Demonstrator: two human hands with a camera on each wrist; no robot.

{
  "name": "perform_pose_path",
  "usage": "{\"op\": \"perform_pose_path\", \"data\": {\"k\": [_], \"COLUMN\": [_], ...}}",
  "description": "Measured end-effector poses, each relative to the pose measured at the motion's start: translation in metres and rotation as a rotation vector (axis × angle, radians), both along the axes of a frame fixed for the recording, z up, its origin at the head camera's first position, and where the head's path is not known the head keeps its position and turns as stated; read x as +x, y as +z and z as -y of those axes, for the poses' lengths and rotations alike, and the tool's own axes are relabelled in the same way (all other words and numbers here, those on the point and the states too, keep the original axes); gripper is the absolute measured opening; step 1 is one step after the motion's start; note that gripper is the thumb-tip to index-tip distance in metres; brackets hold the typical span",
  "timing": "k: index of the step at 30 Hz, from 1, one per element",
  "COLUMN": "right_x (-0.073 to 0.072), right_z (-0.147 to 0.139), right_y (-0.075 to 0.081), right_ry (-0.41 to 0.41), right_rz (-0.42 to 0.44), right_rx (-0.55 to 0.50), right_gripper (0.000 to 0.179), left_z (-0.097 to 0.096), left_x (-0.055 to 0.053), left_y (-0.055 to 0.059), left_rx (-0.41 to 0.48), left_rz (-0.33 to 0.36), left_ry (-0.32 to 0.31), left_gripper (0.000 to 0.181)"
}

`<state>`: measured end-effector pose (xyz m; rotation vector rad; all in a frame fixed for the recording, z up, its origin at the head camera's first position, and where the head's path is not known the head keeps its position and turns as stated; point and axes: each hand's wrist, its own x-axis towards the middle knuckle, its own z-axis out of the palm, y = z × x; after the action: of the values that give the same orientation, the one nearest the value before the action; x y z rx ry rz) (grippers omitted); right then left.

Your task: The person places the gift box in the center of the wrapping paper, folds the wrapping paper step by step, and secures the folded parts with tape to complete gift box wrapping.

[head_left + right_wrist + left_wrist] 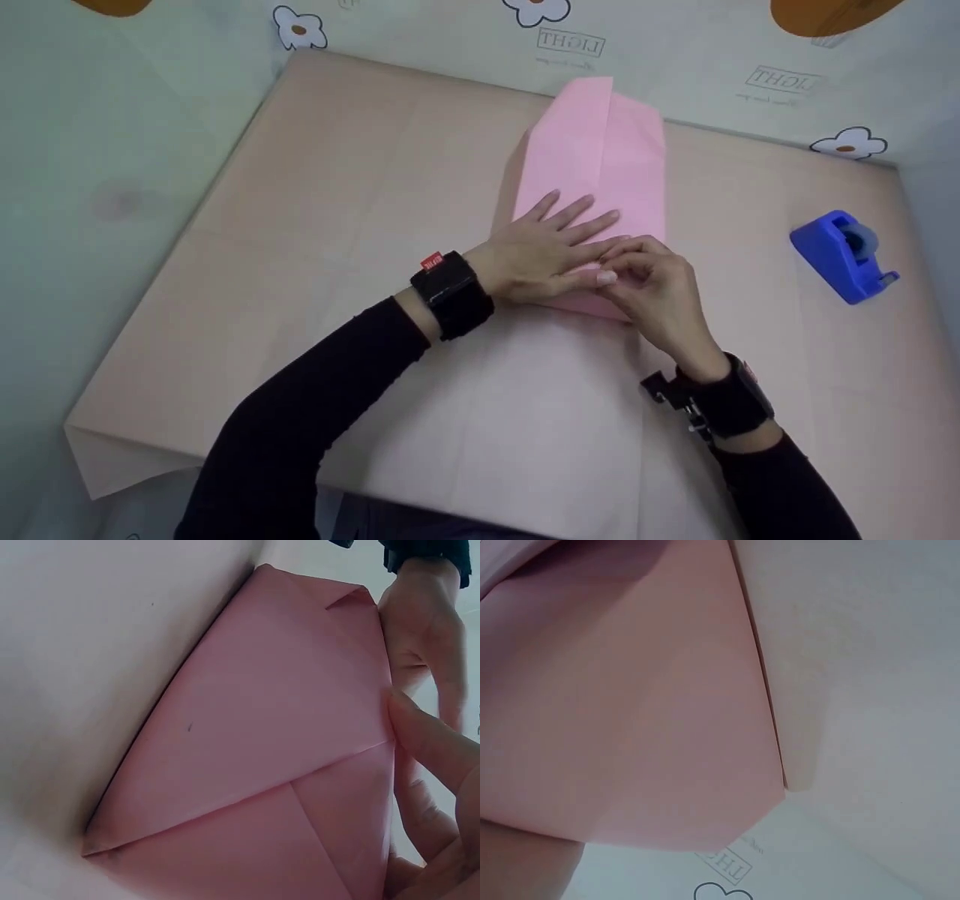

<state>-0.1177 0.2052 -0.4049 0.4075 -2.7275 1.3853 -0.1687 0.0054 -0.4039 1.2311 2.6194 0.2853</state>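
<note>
A folded pink paper (637, 172), shaped like a flat bag with a lengthwise seam, lies toward the far side of the table. My left hand (544, 247) presses flat on its near part, fingers spread. Beside the left thumb, my right hand (660, 292) has curled fingers and pinches at the paper's near end; the exact pinch point is hidden. In the right wrist view, slanting folds cross the paper (262, 690), and the right thumb (435, 731) touches its edge. The left wrist view shows a smooth broad face of the paper (667, 712).
A blue tape dispenser (836, 259) with a roll stands at the right of the table. Pale brown paper covers the table (337, 187). Beyond its far edge is a pale sheet printed with flowers (300, 28) and lettering.
</note>
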Motion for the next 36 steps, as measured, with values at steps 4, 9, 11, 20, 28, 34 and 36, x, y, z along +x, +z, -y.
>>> {"op": "perform_pose_path", "data": {"k": [4,9,11,20,28,34,36], "right_x": [-0.001,-0.002,-0.002,-0.014,-0.013,-0.014,-0.014], "right_z": [-0.001,0.000,0.000,-0.011,-0.015,-0.016,-0.017], "right_y": [0.000,-0.001,-0.002,-0.016,-0.015,-0.018,-0.019], "right_ry": [-0.011,-0.020,-0.046,-0.096,0.017,0.070,0.094], "right_rz": [0.026,0.056,0.043,-0.085,0.057,-0.017,-0.019], "right_rx": [0.016,0.035,0.017,0.009,-0.182,-0.035,-0.009], "right_gripper": [0.013,0.011,0.011,0.035,0.031,0.038,0.043], "left_z": [0.000,0.002,0.002,-0.002,-0.005,-0.004,-0.004], "left_x": [0.000,0.000,0.000,0.000,0.000,0.000,0.001], "left_y": [0.001,0.001,0.000,-0.004,-0.003,-0.003,-0.002], "left_rx": [-0.036,-0.078,-0.080,-0.095,-0.103,-0.106,-0.104], "left_rz": [-0.009,-0.024,-0.033,-0.111,-0.109,-0.080,-0.064], "left_ry": [-0.018,-0.053,-0.057,-0.036,-0.027,-0.024,-0.019], "left_gripper": [0.086,0.104,0.105,0.089,0.073,0.067,0.064]}}
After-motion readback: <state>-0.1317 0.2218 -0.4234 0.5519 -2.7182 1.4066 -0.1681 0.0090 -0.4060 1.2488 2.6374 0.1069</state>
